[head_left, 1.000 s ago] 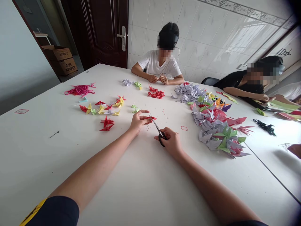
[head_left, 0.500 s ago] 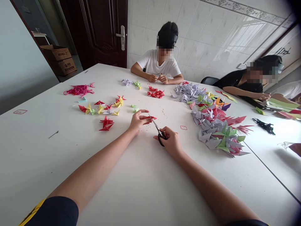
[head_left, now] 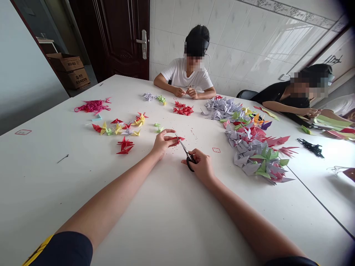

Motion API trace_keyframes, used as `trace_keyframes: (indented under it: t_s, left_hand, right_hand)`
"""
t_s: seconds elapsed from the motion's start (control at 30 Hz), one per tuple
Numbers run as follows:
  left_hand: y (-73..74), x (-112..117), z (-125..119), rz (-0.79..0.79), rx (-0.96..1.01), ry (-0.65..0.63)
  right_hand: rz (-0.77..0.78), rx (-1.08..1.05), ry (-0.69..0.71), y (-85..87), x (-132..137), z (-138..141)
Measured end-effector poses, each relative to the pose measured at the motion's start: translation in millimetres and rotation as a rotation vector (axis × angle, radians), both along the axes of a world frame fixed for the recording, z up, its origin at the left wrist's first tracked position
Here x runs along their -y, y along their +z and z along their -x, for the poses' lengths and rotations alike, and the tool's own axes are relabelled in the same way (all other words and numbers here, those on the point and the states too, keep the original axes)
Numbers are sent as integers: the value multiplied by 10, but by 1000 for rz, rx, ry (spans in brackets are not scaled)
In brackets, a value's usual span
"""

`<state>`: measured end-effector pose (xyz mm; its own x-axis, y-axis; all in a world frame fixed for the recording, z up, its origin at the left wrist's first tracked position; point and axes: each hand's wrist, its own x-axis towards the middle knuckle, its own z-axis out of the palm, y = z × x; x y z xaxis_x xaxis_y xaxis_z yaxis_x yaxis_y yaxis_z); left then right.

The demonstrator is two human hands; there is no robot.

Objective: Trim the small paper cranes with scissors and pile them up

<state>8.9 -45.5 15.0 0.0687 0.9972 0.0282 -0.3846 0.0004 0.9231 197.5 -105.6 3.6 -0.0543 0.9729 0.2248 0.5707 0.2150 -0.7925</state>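
My left hand (head_left: 162, 142) pinches a small red paper crane (head_left: 175, 139) against the white table (head_left: 155, 218). My right hand (head_left: 202, 165) grips black-handled scissors (head_left: 186, 152), whose blades reach up to the crane at my left fingertips. Tiny red paper scraps (head_left: 191, 137) lie scattered just beyond the crane. Two more red cranes (head_left: 125, 145) sit to the left of my left hand.
A row of red, yellow and green cranes (head_left: 122, 126) lies at left, pink string (head_left: 93, 106) beyond it. A large heap of grey, red and green cranes (head_left: 251, 144) fills the right. Two people sit across the table, one in white (head_left: 188, 75), one in black (head_left: 288, 99).
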Motion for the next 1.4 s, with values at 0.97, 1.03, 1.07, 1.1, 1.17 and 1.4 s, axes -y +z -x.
trace_keyframes:
  t_s: [0.97,1.03,1.07,1.1,1.17,1.4]
  left_hand:
    - [34,28,-9,-12,-26,-72]
    - [37,30,-5,-20,-47,-86]
    - [36,30,-3,-23,-56,-90]
    - [34,29,-2,-25,-63,-92]
    - [26,26,-1,-25,-68,-89]
    - [4,19,5,-31,-67,-88]
  right_hand:
    - [-33,45,-17,-7,7,8]
    - [-32,56,-15,-7,4,5]
    - [-30,59,-14,-5,1,4]
    - [-28,62,-13,-3,-1,2]
    - [-27,65,-14,1,-5,1]
    - [-20,60,-15,18,15,13]
